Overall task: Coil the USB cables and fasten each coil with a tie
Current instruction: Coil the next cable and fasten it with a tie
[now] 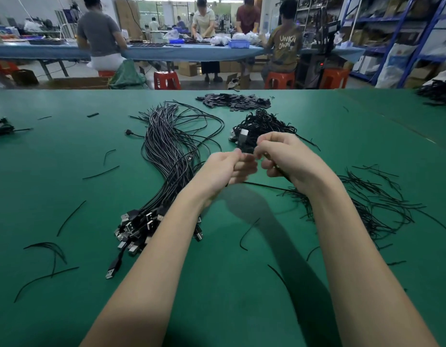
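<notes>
Both my hands are raised together over the middle of the green table [66,151]. My left hand [227,169] and my right hand [284,156] have curled fingers and grip a small coiled black USB cable [245,144] between them; its plug end sticks up above my fingers. A thin black tie runs under my right hand. A long bundle of uncoiled black USB cables [167,156] lies to the left, plugs [136,226] nearest me. Behind my hands sits a pile of coiled cables [262,123]. A heap of loose black ties [374,204] lies to the right.
A pile of small flat black pieces [234,101] lies at the table's far side. Stray ties are scattered across the left of the table [101,171]. More cables lie at the far left edge [1,126] and far right [437,93]. People work at a blue table [167,52] beyond.
</notes>
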Demonstrator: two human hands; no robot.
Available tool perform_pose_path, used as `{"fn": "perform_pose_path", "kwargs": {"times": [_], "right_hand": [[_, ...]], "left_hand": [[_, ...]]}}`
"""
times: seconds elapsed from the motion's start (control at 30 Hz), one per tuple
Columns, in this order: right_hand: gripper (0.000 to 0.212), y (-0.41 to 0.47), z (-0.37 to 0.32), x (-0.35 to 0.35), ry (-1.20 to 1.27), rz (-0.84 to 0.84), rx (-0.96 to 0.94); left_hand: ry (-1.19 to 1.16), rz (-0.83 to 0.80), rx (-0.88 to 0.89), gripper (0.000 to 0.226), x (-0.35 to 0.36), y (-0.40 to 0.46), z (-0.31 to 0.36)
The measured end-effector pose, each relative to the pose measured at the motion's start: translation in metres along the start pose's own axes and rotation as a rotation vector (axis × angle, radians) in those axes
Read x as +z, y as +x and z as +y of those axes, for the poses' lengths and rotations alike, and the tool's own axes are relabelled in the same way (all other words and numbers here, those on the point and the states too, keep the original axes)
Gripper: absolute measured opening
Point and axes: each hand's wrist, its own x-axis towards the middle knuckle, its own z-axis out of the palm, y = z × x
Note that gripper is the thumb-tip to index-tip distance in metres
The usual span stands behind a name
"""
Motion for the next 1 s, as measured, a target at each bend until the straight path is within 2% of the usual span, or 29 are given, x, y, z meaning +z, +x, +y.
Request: {"fn": "perform_pose_path", "kwargs": {"times": [0.07, 0.17, 0.23, 0.27, 0.33, 0.4, 0.5, 0.6, 0.67, 0.73, 0.8, 0.87, 0.93, 1.0], "right_hand": [[0.021, -0.007, -0.001, 0.002, 0.057, -0.276, -0.022], [0.022, -0.014, 0.015, 0.001, 0.041, -0.657, 0.026], [0.025, -0.014, 0.029, -0.001, -0.073, -0.76, 0.141], [0.027, -0.012, 0.036, -0.004, -0.151, -0.757, 0.184], [0.027, -0.005, 0.046, -0.008, -0.284, -0.632, 0.2], [0.02, 0.002, 0.049, -0.011, -0.367, -0.403, 0.153], [0.017, 0.008, 0.049, -0.012, -0.514, -0.012, -0.013], [0.023, 0.007, 0.041, -0.006, -0.678, 0.251, -0.194], [0.023, 0.008, 0.033, 0.001, -0.594, 0.346, -0.266], [0.019, 0.01, 0.024, 0.009, -0.414, 0.369, -0.29], [0.017, 0.008, 0.016, 0.015, -0.214, 0.239, -0.256], [0.018, 0.002, 0.01, 0.018, -0.004, -0.043, -0.172], [0.02, -0.001, 0.014, 0.017, 0.074, -0.311, -0.084], [0.023, -0.003, 0.025, 0.013, 0.054, -0.48, 0.008]], "left_hand": [[-0.23, 0.078, 0.007, 0.043, 0.002, 0.004, 0.0], [-0.652, 0.002, 0.005, 0.048, -0.005, 0.003, 0.005], [-0.821, -0.078, 0.028, 0.047, -0.016, 0.0, 0.009], [-0.853, -0.112, 0.029, 0.047, -0.02, -0.001, 0.01], [-0.804, -0.174, 0.013, 0.049, -0.025, -0.005, 0.012], [-0.665, -0.216, -0.005, 0.051, -0.027, -0.009, 0.011], [-0.35, -0.263, -0.017, 0.047, -0.029, -0.01, 0.01], [-0.039, -0.347, -0.071, 0.043, -0.028, -0.006, 0.006], [0.079, -0.267, -0.071, 0.044, -0.023, -0.002, 0.0], [0.104, -0.079, -0.005, 0.043, -0.014, 0.004, -0.005], [0.029, 0.099, 0.08, 0.042, -0.006, 0.007, -0.007], [-0.215, 0.18, 0.112, 0.042, -0.003, 0.009, -0.005], [-0.501, 0.155, 0.106, 0.043, -0.007, 0.009, 0.0], [-0.726, 0.073, 0.093, 0.046, -0.013, 0.007, 0.004]]}}
